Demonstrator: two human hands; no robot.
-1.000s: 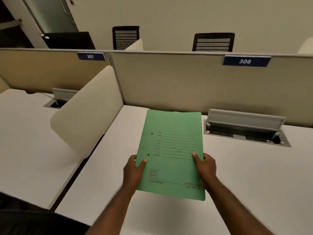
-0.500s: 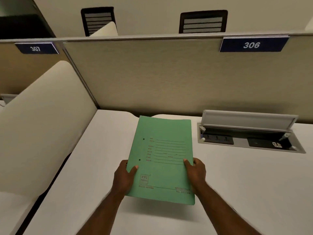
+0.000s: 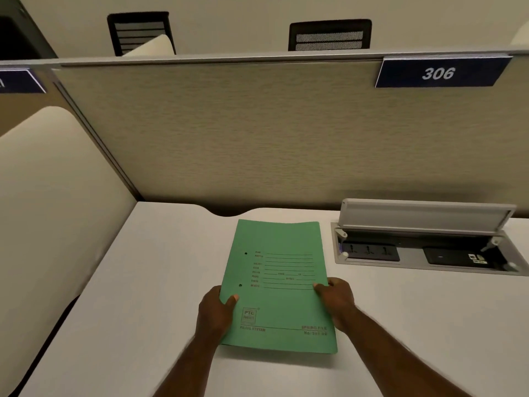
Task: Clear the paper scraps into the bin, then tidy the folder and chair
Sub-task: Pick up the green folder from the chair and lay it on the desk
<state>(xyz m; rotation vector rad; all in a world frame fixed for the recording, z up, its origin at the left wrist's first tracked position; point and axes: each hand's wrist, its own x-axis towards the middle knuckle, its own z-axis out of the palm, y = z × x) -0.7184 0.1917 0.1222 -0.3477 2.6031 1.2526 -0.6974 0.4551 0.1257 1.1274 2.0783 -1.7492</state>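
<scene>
- Head view: we see a green folder [image 3: 279, 285] over the white desk [image 3: 143, 282], front cover up, its long axis running away from the person toward the beige partition [image 3: 229, 133], tipped slightly to the left at the far end.
- We find its spine side, with two punched holes, on the left; whether the near edge rests on the desk or floats above it, we cannot tell.
- The left hand [image 3: 213, 313] clasps the left edge, thumb on the cover, forearm reaching in from below.
- The right hand [image 3: 337, 300] grips the right edge the same way, thumb pressed on top.
- We read "PTC" in a box, "FILING SYSTEM" and "SPRING FILE" on the cover; the form lines above are too small to read.
- A blue plate [image 3: 439, 73] on the partition reads "306".
- An open socket box [image 3: 423, 245] sits in the desk just right of the folder.
</scene>
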